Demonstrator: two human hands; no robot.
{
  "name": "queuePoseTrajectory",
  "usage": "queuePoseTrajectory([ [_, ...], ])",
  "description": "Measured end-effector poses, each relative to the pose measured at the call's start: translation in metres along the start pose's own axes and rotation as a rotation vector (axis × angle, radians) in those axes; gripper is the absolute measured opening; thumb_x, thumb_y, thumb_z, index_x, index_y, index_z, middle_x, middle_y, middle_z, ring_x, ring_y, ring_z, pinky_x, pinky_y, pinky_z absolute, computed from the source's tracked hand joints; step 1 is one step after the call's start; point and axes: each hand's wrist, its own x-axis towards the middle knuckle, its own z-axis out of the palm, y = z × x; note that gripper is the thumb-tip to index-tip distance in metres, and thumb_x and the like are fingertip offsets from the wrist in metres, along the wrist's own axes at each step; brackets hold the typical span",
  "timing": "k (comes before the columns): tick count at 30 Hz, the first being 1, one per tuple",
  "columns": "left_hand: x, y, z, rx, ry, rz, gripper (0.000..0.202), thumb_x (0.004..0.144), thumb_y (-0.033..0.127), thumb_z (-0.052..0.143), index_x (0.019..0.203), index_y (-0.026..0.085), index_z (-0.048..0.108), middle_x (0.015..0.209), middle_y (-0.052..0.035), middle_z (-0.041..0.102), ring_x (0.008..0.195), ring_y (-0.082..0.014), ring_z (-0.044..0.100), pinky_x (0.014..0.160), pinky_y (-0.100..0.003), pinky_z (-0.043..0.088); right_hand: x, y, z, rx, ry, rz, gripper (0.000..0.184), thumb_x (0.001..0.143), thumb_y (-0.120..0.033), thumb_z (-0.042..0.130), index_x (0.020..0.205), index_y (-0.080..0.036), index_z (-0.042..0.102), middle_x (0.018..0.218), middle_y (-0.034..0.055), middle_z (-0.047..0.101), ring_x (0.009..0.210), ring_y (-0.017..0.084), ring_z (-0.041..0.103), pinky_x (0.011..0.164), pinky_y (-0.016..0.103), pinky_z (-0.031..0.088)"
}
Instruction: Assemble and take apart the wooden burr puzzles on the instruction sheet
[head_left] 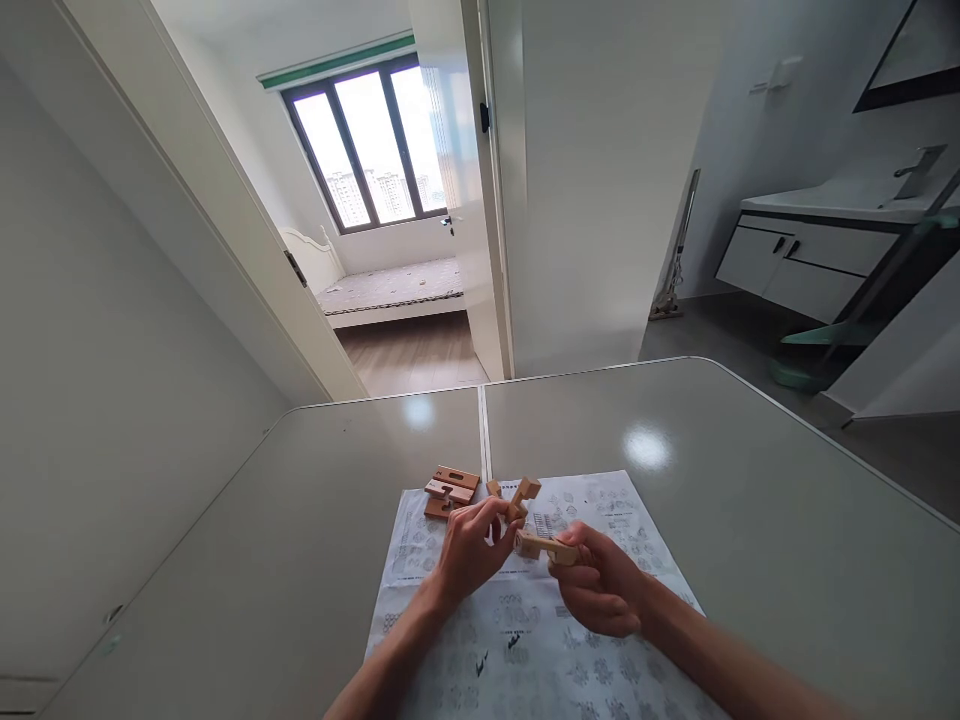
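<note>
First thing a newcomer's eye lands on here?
Probably the bright window, upper left of centre, beyond the open doorway. Then, low centre, the left hand and right hand, each holding pale notched wood above a printed sheet on the table. Reddish-brown slotted wooden pieces lie just beyond the left hand, at the sheet's far left corner.

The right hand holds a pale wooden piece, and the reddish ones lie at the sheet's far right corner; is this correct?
Wrong corner: the head view shows the reddish pieces at the far left corner of the sheet; the right hand holds a pale wooden piece.
</note>
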Motion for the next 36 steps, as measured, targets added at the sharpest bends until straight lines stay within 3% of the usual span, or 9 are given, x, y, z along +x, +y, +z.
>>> queuePoseTrajectory([
  [2, 0.000, 0.002, 0.000, 0.051, 0.059, -0.028, 0.009, 0.089, 0.024, 0.063, 0.080, 0.021, 0.064, 0.062, 0.0017, 0.067, 0.052, -0.0119, 0.058, 0.059, -0.024, 0.043, 0.004, -0.007, 0.011, -0.085, 0.112, -0.086, 0.041, 0.093, -0.054, 0.043, 0.066, -0.024, 0.039, 0.045, -0.0058, 0.053, 0.021, 0.010, 0.039, 0.022, 0.020, 0.032],
  [6, 0.001, 0.005, 0.002, 0.193, 0.091, -0.034, 0.023, 0.089, 0.029, 0.065, 0.067, 0.022, 0.057, 0.057, 0.0018, 0.064, 0.052, -0.0132, 0.059, 0.062, -0.026, 0.043, 0.011, -0.018, 0.028, -0.372, 0.452, -0.275, 0.046, 0.098, -0.058, 0.040, 0.070, -0.022, 0.047, 0.054, -0.0040, 0.058, 0.027, 0.008, 0.041, 0.030, 0.021, 0.030],
  [11, 0.003, 0.008, 0.003, 0.271, 0.083, -0.021, 0.023, 0.087, 0.028, 0.065, 0.067, 0.022, 0.056, 0.060, -0.0006, 0.066, 0.057, -0.0163, 0.063, 0.063, -0.028, 0.042, 0.012, -0.023, 0.032, -1.192, 1.045, -0.438, 0.050, 0.099, -0.058, 0.048, 0.063, -0.023, 0.045, 0.050, -0.0042, 0.048, 0.045, 0.012, 0.038, 0.048, 0.026, 0.029],
  [14, 0.003, 0.009, 0.003, 0.236, 0.087, -0.025, 0.023, 0.085, 0.027, 0.068, 0.066, 0.022, 0.056, 0.061, -0.0014, 0.067, 0.058, -0.0173, 0.064, 0.064, -0.028, 0.042, 0.012, -0.020, 0.028, -1.562, 1.235, -0.390, 0.047, 0.096, -0.054, 0.054, 0.061, -0.024, 0.045, 0.054, -0.0013, 0.052, 0.050, 0.015, 0.040, 0.054, 0.029, 0.024],
  [20, 0.001, 0.009, 0.005, 0.202, 0.035, -0.001, 0.028, 0.086, 0.032, 0.069, 0.062, 0.022, 0.056, 0.059, -0.0018, 0.067, 0.056, -0.0174, 0.063, 0.064, -0.028, 0.041, 0.013, -0.016, 0.024, -1.892, 1.321, -0.142, 0.039, 0.097, -0.045, 0.054, 0.065, -0.023, 0.053, 0.060, 0.0039, 0.063, 0.051, 0.018, 0.052, 0.057, 0.030, 0.019],
  [29, -0.002, 0.007, 0.007, 0.192, -0.065, 0.052, 0.023, 0.075, 0.026, 0.073, 0.064, 0.022, 0.053, 0.059, 0.0001, 0.063, 0.057, -0.0172, 0.060, 0.062, -0.029, 0.042, 0.012, -0.015, 0.029, -2.026, 1.281, 0.029, 0.036, 0.101, -0.045, 0.052, 0.073, -0.022, 0.057, 0.073, 0.0097, 0.074, 0.061, 0.023, 0.064, 0.057, 0.033, 0.017],
  [33, 0.001, 0.013, 0.002, 0.154, -0.033, 0.116, 0.015, 0.074, 0.022, 0.070, 0.086, 0.023, 0.061, 0.086, -0.0056, 0.068, 0.084, -0.0236, 0.066, 0.079, -0.035, 0.052, 0.011, -0.016, 0.030, -2.062, 1.209, 0.045, 0.034, 0.101, -0.042, 0.052, 0.075, -0.022, 0.056, 0.079, 0.0102, 0.075, 0.066, 0.023, 0.066, 0.057, 0.032, 0.019],
  [36, 0.003, 0.016, -0.001, 0.104, -0.044, 0.148, 0.046, 0.073, 0.019, 0.072, 0.117, 0.023, 0.060, 0.122, -0.0108, 0.065, 0.119, -0.0298, 0.059, 0.104, -0.045, 0.050, 0.010, -0.016, 0.029, -2.095, 1.127, 0.011, 0.027, 0.101, -0.035, 0.053, 0.078, -0.021, 0.057, 0.081, 0.0079, 0.074, 0.068, 0.021, 0.066, 0.058, 0.031, 0.023],
])
